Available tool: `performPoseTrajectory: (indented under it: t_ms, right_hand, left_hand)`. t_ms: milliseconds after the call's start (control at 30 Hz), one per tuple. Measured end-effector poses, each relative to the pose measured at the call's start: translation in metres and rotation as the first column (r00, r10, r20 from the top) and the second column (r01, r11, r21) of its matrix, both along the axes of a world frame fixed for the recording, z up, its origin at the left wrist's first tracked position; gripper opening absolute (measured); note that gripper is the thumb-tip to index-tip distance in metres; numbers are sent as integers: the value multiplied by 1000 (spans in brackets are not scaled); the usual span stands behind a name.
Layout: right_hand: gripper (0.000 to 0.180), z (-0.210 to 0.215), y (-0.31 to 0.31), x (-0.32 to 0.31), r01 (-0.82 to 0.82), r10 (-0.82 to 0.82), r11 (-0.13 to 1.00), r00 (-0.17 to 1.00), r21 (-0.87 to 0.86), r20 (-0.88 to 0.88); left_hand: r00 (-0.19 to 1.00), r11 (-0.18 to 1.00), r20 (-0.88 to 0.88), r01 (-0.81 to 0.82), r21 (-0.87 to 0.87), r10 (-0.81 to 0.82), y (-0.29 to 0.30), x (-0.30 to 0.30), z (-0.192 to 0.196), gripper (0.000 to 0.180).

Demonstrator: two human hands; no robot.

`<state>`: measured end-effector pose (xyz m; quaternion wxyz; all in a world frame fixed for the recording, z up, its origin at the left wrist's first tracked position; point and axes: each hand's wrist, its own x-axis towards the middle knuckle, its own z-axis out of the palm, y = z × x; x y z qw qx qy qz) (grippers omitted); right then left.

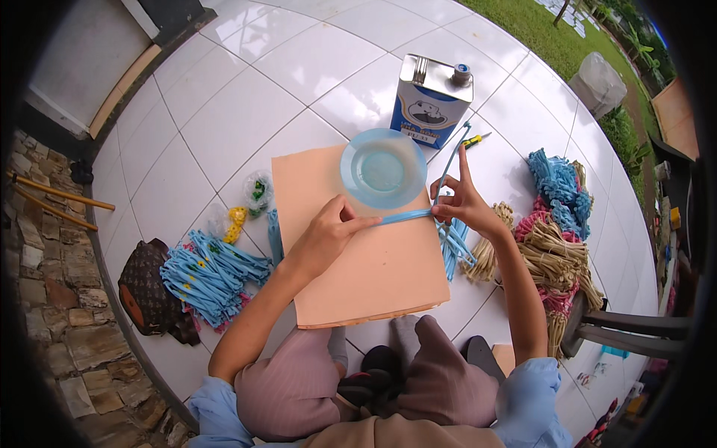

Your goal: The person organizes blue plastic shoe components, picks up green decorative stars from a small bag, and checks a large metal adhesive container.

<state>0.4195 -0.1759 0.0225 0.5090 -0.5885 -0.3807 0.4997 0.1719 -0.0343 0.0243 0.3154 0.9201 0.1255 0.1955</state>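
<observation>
A light blue strap (405, 216) runs level between my two hands, over a peach-coloured board (358, 276). My left hand (328, 235) pinches its left end between thumb and fingers. My right hand (469, 205) grips it further along with the index finger pointing up, and a thin length of the strap rises past the hand to a small knotted end. Just beyond the hands a translucent blue dish (382, 168) rests on the board; a little clear liquid seems to lie in it. More blue straps (453, 250) lie beside the board under my right hand.
Behind the dish stands a blue and white metal can (432, 101), with a yellow-handled screwdriver (473, 140) beside it. Blue strap bundles (209, 276) and a brown bag (155, 287) lie left. Beige bundles (556, 257) and blue ones (560, 190) are piled right, near a dark chair (635, 325).
</observation>
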Motion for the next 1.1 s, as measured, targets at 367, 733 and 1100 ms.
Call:
performPoseTrajectory:
  t_ms: [367,733,1100]
  right_hand:
    - [114,-13,-2,1,-23,27,998,995,51,-95]
    - [104,-19,-7,-5,72,-109,989,950,133,294]
    - [43,-8,-13,-28,-197,-222,935,326,296,919]
  left_hand:
    - [999,999,-21,40,11,-39,-2,1,0,33]
    - [981,961,-187,98,258,-50,-10,5,15,49]
    - [981,930,-193,72,359,-2,-12,5,14,50]
